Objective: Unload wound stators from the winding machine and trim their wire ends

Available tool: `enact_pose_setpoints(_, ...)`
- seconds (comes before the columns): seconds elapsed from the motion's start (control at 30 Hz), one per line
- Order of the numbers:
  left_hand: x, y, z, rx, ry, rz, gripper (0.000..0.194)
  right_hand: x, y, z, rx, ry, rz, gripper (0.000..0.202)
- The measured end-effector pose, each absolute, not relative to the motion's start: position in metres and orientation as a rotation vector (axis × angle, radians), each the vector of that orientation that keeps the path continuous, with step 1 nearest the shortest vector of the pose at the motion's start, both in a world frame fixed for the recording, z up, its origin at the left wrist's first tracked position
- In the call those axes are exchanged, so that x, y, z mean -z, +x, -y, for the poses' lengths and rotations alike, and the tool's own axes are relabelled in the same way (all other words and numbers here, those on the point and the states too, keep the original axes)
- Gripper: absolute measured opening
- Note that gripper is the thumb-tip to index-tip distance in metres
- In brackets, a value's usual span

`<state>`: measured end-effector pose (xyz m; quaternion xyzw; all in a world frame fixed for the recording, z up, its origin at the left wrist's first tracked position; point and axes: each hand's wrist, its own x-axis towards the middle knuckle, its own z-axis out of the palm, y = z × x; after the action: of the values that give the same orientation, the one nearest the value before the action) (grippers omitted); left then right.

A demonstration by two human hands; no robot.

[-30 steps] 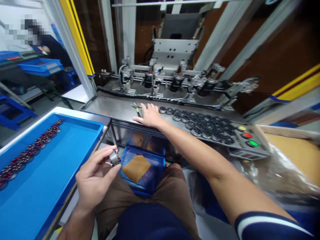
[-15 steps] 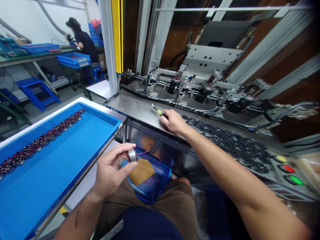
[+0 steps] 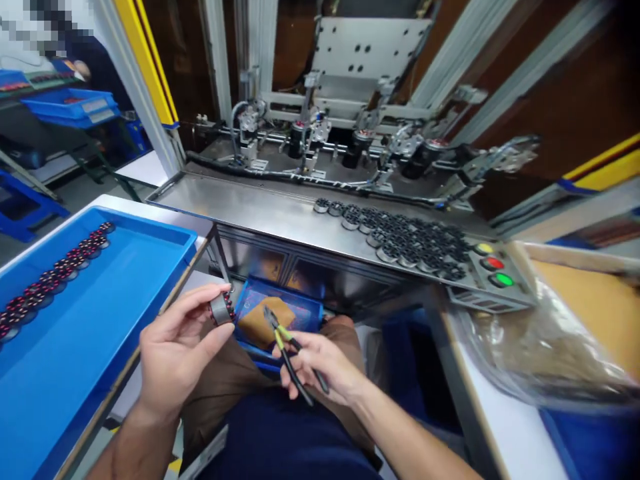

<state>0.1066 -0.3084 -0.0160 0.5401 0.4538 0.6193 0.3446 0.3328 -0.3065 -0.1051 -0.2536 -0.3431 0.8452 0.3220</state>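
My left hand [image 3: 183, 347] pinches a round motor part [image 3: 221, 311] with a grey metal rim and dark red-tipped windings on its right side. To its right, my right hand [image 3: 317, 363] is wrapped round cutting pliers [image 3: 281, 339] with black and yellow-green handles. The pliers' jaws point up and left, apart from the motor part. Below both hands, a blue bin [image 3: 307, 310] holds a brown sheet [image 3: 265, 320] and small red scraps.
A blue tray [image 3: 100, 320] with rows of wound parts lies at left. Many black rings [image 3: 410, 237] cover the metal ledge [image 3: 240, 203] below the machine. Coloured buttons [image 3: 495, 263] and a plastic-lined box [image 3: 575, 293] stand at right. A person [image 3: 95, 60] is at upper left.
My right hand has lifted the pliers off the metal ledge and brought them back beside my left hand. The motor part has turned, showing its windings. The view has swung right.
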Motion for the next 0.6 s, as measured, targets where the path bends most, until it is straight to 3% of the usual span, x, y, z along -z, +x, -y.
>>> enact_pose_setpoints(0.13,0.016,0.123,0.300,-1.566,1.459,-1.096,0.042,0.114,0.335,0.333,-1.994,-0.710,1.056,0.052)
enact_pose_setpoints(0.33,0.016,0.139,0.298,-1.508,1.474,-1.045,0.042,0.067,0.344,0.327,-0.988,-0.696,1.790,0.077)
enact_pose_setpoints(0.6,0.010,0.139,0.303,-1.506,1.456,-1.079,0.041,0.058,0.337,0.316,-0.854,-0.644,1.906,0.083)
